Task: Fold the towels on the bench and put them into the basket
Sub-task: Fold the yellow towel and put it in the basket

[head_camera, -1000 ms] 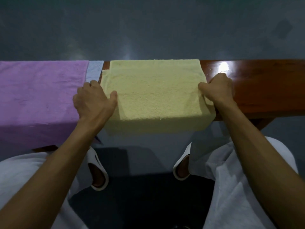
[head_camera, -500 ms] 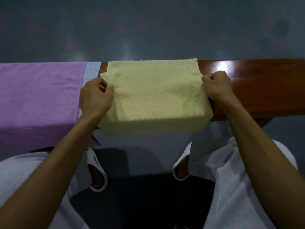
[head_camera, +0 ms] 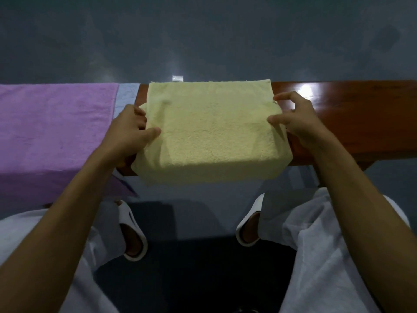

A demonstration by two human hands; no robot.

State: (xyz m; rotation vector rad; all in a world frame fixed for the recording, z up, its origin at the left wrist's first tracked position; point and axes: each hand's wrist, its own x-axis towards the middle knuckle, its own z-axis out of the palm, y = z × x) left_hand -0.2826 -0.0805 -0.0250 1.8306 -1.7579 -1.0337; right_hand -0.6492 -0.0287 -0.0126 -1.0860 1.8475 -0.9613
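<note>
A folded yellow towel (head_camera: 212, 132) lies across the brown wooden bench (head_camera: 352, 123), and its near edge hangs over the front. My left hand (head_camera: 129, 134) grips the towel's left side, thumb on top and fingers tucked under the edge. At the towel's right side is my right hand (head_camera: 295, 120), with the thumb pressing the top layer and the fingers curled around the edge near the far corner. A purple towel (head_camera: 54, 129) is spread flat on the bench to the left. The basket is not in view.
A strip of light blue towel (head_camera: 127, 94) shows between the purple and yellow towels. The bench's right part is bare polished wood. Below are my knees in white trousers and my feet in white slippers (head_camera: 133, 231) on the dark floor.
Both hands shifted from resting on the towel's side edges to gripping them. The left fingers went under the left edge. The right fingers spread around the right edge.
</note>
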